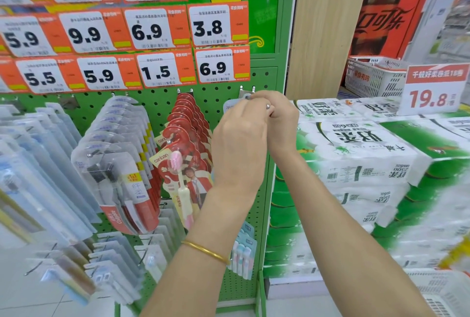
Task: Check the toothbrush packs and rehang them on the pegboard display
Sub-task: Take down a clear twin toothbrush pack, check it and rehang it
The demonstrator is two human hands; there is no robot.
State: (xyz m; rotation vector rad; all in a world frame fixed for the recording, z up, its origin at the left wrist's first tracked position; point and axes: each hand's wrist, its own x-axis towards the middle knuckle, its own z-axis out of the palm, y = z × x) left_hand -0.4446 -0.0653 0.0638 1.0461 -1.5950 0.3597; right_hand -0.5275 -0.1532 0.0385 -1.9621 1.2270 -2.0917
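Toothbrush pack (243, 253), a clear plastic blister on a pale blue card with pastel pink and blue brushes, hangs against the right edge of the green perforated metal pegboard (218, 90). Its top is up at the thin metal peg (267, 106) under the orange 6.9 price tag (221, 67), and its middle is hidden behind the wrist.

In the head view, the left hand (239, 148) has its back to the camera, fingers curled over the pack's upper edge. The right hand (282, 123) is curled too, and its fingertips appear to pinch the card's hang tab near the peg's root. The peg's rounded tip shows between the two hands.

Judging by this, the step in hand is rehanging: the toothbrush pack is being threaded onto the peg. Next, the hole must ride fully back along the wire, and only then should both hands let go.
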